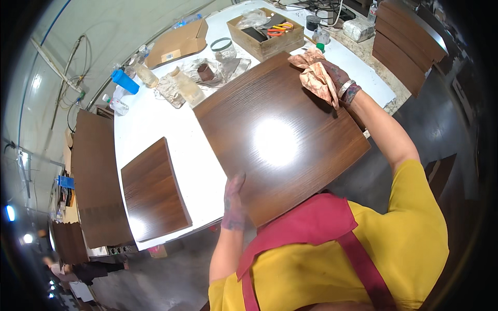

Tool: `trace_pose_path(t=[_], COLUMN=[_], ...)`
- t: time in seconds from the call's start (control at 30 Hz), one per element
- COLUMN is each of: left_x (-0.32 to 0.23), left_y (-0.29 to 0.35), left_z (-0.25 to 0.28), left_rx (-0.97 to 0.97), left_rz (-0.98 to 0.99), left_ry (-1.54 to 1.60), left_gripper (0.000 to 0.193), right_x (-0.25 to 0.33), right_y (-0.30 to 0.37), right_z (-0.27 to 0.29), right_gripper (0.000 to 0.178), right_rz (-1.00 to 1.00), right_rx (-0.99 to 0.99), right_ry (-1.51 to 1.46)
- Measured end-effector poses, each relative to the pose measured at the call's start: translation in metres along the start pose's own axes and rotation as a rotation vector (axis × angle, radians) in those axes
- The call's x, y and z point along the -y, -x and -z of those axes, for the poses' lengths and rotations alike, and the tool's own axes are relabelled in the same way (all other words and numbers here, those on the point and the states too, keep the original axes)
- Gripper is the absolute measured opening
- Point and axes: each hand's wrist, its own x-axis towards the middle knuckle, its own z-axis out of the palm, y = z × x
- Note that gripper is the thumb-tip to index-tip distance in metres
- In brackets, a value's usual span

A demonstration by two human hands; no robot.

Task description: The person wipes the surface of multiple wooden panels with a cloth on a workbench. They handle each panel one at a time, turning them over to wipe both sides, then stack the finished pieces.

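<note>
A large dark-brown wood-grain board (223,114) lies tilted across the white table (181,155) in front of me, its near corner reaching my red apron. My left hand (235,202) grips the board's left edge, the thumb at its top and the other fingers mostly hidden. At the far right corner, my right hand (336,75) presses a crumpled, stained cloth rag (317,83) onto the surface. Both hands wear thin, stained gloves. A smaller brown board (155,192) rests flat on the table to the left.
Behind the large board stand an open cardboard box (254,47) with orange-handled scissors, a cloudy plastic bottle (187,87), a glass jar (223,49) and a blue bottle (124,81). Brown panels (96,181) stand at the left; more panels (402,41) lie far right. Another person (78,270) is far left.
</note>
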Motion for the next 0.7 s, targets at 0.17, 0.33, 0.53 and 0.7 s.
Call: trace_pose_path(t=[0.17,0.33,0.53,0.7], left_x=[0.007,0.008,-0.013,-0.019], left_y=[-0.025,-0.049,-0.082,-0.141], left_z=[-0.032,-0.024,0.005,0.000], left_rx=[0.083,0.058,0.128,-0.010], left_rz=[-0.082,0.047,0.226,-0.026], left_ry=[-0.204,-0.351,-0.613,-0.225], left_gripper=[0.022,0.032,0.041,0.028], right_x=[-0.020,-0.034,-0.023,0.074], right_y=[-0.034,-0.045,-0.002,-0.009], right_z=[0.035,0.023,-0.027,-0.104], right_gripper=[0.047,0.060,0.044,0.027], right_rz=[-0.079,0.123,0.321,0.233], right_rx=[-0.119,-0.218,-0.050,0.258], right_ry=[-0.351,0.124,0.929,0.776])
